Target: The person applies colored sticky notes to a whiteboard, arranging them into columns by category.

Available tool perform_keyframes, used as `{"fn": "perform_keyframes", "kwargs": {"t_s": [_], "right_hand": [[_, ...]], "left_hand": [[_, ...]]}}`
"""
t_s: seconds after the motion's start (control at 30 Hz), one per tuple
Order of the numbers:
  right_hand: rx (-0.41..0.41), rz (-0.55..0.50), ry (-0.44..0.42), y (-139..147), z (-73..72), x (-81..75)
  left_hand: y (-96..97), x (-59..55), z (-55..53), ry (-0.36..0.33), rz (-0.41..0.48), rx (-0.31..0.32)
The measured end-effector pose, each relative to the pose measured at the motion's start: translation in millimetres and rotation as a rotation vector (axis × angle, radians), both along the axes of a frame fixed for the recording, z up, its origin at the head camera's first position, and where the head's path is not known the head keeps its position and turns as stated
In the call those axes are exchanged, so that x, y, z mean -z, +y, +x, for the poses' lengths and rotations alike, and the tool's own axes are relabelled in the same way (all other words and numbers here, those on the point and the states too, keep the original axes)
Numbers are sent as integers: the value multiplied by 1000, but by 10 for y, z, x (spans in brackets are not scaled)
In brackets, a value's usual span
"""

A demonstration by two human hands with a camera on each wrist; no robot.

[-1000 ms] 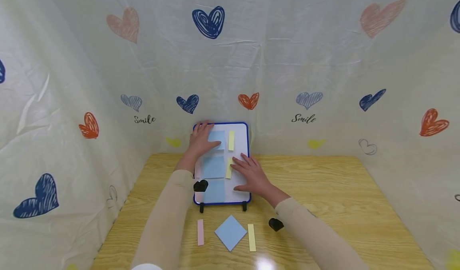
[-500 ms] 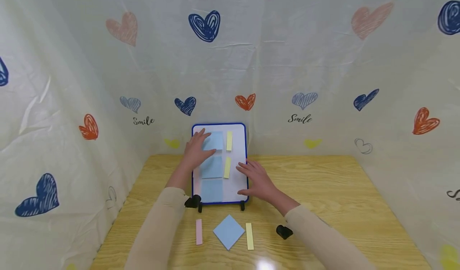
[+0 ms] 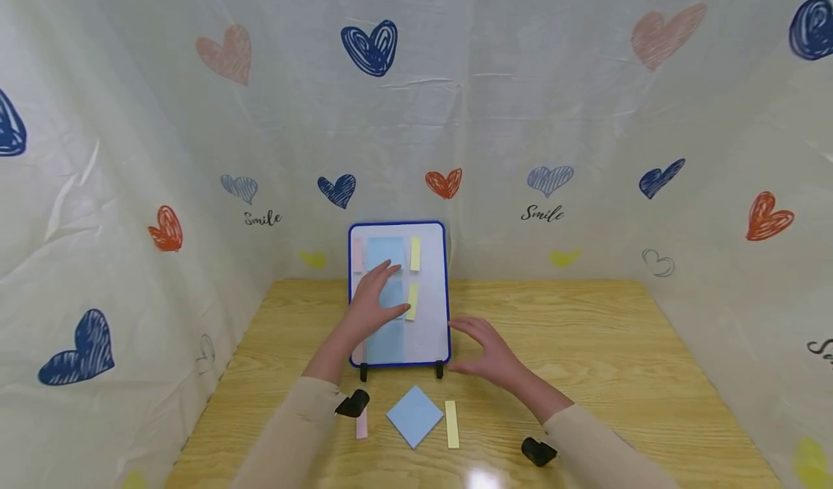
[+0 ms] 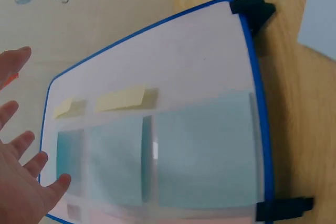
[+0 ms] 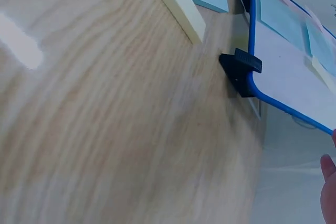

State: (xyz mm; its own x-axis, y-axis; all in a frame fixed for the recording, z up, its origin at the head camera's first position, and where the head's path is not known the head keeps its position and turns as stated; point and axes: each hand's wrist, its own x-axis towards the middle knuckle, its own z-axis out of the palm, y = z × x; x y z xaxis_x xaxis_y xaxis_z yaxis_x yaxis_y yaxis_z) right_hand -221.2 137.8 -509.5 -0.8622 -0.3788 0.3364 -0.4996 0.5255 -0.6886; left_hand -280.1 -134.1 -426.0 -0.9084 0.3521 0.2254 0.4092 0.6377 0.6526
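Note:
A small whiteboard (image 3: 428,330) with a blue frame stands upright at the table's back. Stuck on it are three blue sticky notes (image 4: 207,156) in a column, two narrow yellow sticky notes (image 3: 415,254) to their right, and pink strips (image 3: 356,252) along the left. My left hand (image 3: 372,307) is in front of the board with fingers spread, holding nothing and covering part of the blue notes. Beside the board's lower right edge is my right hand (image 3: 489,353), its fingers loosely extended and holding nothing; whether a fingertip touches the frame I cannot tell.
On the wooden table (image 3: 573,344) before the board lie a pink sticky pad (image 3: 361,427), a blue square pad (image 3: 414,417) turned cornerwise and a yellow strip pad (image 3: 452,424). Black feet (image 3: 439,370) support the board. A heart-printed curtain (image 3: 507,113) hangs behind.
My left hand has come down from the board's upper left corner to its middle. My right hand has moved off the board's face, down and to the right. The notes stay in place.

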Motion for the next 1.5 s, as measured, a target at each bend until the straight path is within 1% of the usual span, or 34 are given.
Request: {"fn": "perform_keyframes", "kwargs": {"t_s": [0.1, 0.23, 0.33, 0.4, 0.47, 0.63, 0.7, 0.73, 0.8, 0.87, 0.97, 1.0, 1.07, 1.13, 1.23, 1.3, 1.43, 1.5], "right_hand": [[36, -59, -88, 65, 127, 40], [63, -126, -171, 140, 273, 123], [65, -163, -203, 174, 372, 219], [66, -184, -218, 179, 436, 294], [64, -203, -219, 168, 496, 359], [66, -245, -224, 108, 625, 510], [58, -247, -236, 75, 681, 551], [54, -248, -243, 57, 710, 558], [41, -255, -260, 17, 773, 524], [34, -255, -282, -18, 825, 452], [36, -230, -296, -65, 883, 328], [41, -218, -302, -75, 896, 308], [55, -190, -315, -59, 871, 411], [63, -168, -326, -37, 836, 545], [72, -123, -323, -2, 774, 741], [77, -86, -301, -11, 765, 753], [89, -23, -231, -45, 757, 781], [97, -9, -198, -64, 752, 791]], "left_hand": [[51, 142, 162, -19, 8, 19], [132, 346, 362, -50, 33, 59], [203, 484, 486, -72, 72, 78], [250, 581, 567, -94, 103, 78], [299, 674, 655, -133, 145, 70], [403, 893, 883, -221, 281, 57], [436, 971, 966, -250, 305, 54], [450, 1008, 1005, -263, 302, 52], [474, 1081, 1073, -280, 273, 49], [493, 1143, 1127, -292, 219, 40], [510, 1213, 1185, -286, 105, 29], [512, 1235, 1199, -285, 63, 27], [522, 1272, 1210, -282, -19, 33], [529, 1306, 1223, -281, -75, 42], [544, 1327, 1240, -276, -115, 51], [556, 1328, 1259, -269, -139, 46], [575, 1336, 1279, -255, -183, 29], [581, 1345, 1278, -250, -194, 24]]}}
